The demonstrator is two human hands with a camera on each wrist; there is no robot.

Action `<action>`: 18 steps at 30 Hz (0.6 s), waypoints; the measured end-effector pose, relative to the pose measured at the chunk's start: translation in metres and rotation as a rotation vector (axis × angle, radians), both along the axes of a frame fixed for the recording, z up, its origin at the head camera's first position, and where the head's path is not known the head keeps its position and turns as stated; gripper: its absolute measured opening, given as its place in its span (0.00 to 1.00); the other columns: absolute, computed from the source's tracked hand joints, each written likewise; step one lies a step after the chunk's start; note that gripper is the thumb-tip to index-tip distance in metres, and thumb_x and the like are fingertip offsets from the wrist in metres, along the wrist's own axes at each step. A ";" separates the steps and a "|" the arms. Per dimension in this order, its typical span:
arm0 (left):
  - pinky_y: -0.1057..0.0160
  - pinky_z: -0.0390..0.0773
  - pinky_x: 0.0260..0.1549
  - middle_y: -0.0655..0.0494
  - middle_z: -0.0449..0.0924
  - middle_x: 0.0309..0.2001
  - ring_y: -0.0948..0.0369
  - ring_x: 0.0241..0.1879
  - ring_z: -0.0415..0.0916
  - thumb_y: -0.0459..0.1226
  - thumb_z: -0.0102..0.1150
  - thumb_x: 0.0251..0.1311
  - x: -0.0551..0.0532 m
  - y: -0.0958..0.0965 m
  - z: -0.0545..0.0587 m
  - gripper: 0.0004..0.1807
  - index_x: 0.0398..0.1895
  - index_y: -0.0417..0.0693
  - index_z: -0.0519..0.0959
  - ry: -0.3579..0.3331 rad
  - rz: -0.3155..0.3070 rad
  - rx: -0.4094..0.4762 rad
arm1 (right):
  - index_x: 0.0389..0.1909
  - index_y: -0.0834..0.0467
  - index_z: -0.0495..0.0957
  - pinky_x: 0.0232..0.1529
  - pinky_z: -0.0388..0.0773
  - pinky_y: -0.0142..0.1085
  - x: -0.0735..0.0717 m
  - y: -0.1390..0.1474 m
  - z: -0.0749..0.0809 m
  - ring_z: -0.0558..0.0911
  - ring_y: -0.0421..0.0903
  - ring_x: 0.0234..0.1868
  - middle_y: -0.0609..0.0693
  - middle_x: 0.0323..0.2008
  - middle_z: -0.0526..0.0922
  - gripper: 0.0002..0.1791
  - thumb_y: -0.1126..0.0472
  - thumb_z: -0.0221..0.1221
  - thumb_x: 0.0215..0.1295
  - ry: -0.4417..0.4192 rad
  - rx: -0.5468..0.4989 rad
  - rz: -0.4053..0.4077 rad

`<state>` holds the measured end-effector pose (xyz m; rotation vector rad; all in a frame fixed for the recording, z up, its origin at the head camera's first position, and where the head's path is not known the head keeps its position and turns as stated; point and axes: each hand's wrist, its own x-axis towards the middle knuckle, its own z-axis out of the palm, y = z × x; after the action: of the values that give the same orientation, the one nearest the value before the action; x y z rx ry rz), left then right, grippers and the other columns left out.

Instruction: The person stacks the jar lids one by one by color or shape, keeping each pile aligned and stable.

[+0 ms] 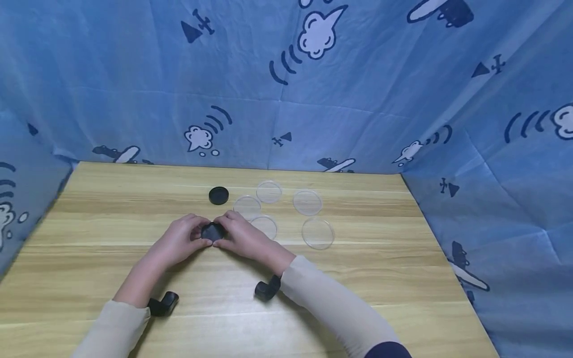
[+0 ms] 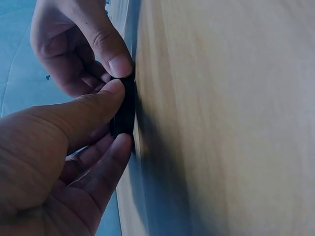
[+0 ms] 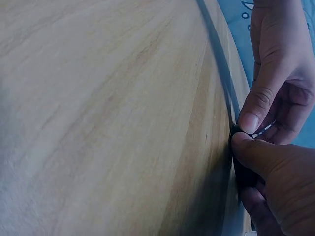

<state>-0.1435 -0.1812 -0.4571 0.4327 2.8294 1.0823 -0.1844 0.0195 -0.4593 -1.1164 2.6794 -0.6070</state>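
A small round black disc lies between both hands, close over the table. My left hand grips its left side, thumb at the near edge and fingers curled round the far side. From the right, my right hand pinches the same disc, its thumb almost meeting the left one. In the left wrist view the disc's dark side wall shows between thumbs and fingertips. The right wrist view shows only part of the black disc, the rest hidden behind the fingers.
Behind the hands sits another round black piece with a raised rim. Several clear round discs lie to the right, among them a clear disc and another. The wooden table meets a blue patterned curtain at back and sides.
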 end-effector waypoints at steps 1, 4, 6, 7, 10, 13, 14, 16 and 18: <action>0.47 0.87 0.50 0.35 0.82 0.51 0.47 0.47 0.85 0.33 0.74 0.61 0.000 0.000 0.001 0.24 0.58 0.31 0.80 -0.004 0.000 0.001 | 0.64 0.61 0.78 0.56 0.79 0.30 0.000 0.000 0.001 0.79 0.45 0.53 0.55 0.55 0.81 0.27 0.52 0.68 0.70 0.000 0.002 -0.001; 0.47 0.86 0.49 0.36 0.82 0.51 0.47 0.47 0.84 0.33 0.74 0.60 -0.001 -0.001 0.002 0.24 0.57 0.31 0.80 -0.014 -0.001 0.006 | 0.64 0.61 0.78 0.56 0.79 0.31 0.000 -0.001 0.003 0.79 0.46 0.54 0.55 0.55 0.81 0.27 0.52 0.68 0.71 -0.003 0.008 0.002; 0.47 0.86 0.49 0.36 0.82 0.50 0.48 0.46 0.84 0.33 0.74 0.60 -0.002 -0.001 0.003 0.24 0.57 0.31 0.80 -0.018 0.001 0.006 | 0.65 0.61 0.78 0.56 0.79 0.31 0.000 -0.001 0.004 0.78 0.46 0.54 0.55 0.55 0.81 0.27 0.52 0.68 0.71 -0.003 0.014 0.005; 0.47 0.86 0.49 0.36 0.82 0.50 0.48 0.46 0.84 0.33 0.74 0.60 -0.002 -0.001 0.003 0.24 0.57 0.31 0.80 -0.021 0.003 0.006 | 0.65 0.61 0.77 0.56 0.79 0.31 0.000 -0.001 0.005 0.78 0.46 0.54 0.55 0.55 0.81 0.27 0.52 0.67 0.71 -0.004 0.017 0.006; 0.47 0.85 0.49 0.37 0.82 0.49 0.49 0.46 0.83 0.33 0.74 0.60 -0.002 -0.001 0.005 0.24 0.57 0.31 0.80 -0.028 0.006 0.004 | 0.65 0.61 0.77 0.55 0.78 0.30 0.000 -0.002 0.006 0.78 0.45 0.53 0.54 0.55 0.81 0.27 0.52 0.68 0.71 0.001 0.027 0.006; 0.48 0.84 0.48 0.37 0.82 0.49 0.50 0.45 0.82 0.33 0.74 0.59 -0.002 -0.001 0.007 0.24 0.57 0.31 0.80 -0.036 0.009 0.006 | 0.65 0.61 0.77 0.56 0.78 0.30 0.000 -0.002 0.007 0.77 0.45 0.53 0.54 0.55 0.80 0.27 0.52 0.67 0.71 -0.004 0.032 0.002; 0.48 0.84 0.48 0.37 0.82 0.48 0.50 0.45 0.82 0.33 0.74 0.59 -0.002 0.000 0.007 0.24 0.57 0.31 0.80 -0.040 0.009 0.007 | 0.65 0.61 0.77 0.56 0.78 0.30 0.001 -0.002 0.008 0.77 0.45 0.53 0.54 0.55 0.80 0.27 0.51 0.68 0.71 -0.006 0.033 0.001; 0.48 0.84 0.48 0.38 0.82 0.48 0.51 0.45 0.82 0.33 0.75 0.59 -0.002 0.000 0.009 0.24 0.57 0.32 0.80 -0.050 0.008 0.010 | 0.65 0.61 0.77 0.56 0.78 0.30 0.001 -0.002 0.009 0.77 0.45 0.54 0.54 0.55 0.80 0.27 0.51 0.67 0.71 -0.011 0.035 -0.002; 0.48 0.84 0.48 0.38 0.82 0.47 0.51 0.45 0.81 0.33 0.75 0.59 -0.002 0.000 0.011 0.25 0.57 0.32 0.80 -0.056 0.006 0.014 | 0.65 0.61 0.77 0.57 0.78 0.30 0.001 -0.001 0.010 0.77 0.45 0.54 0.54 0.55 0.80 0.27 0.51 0.67 0.71 -0.016 0.037 -0.003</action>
<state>-0.1452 -0.1811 -0.4463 0.3884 2.7782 1.0979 -0.1836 0.0180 -0.4495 -1.0938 2.6685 -0.5623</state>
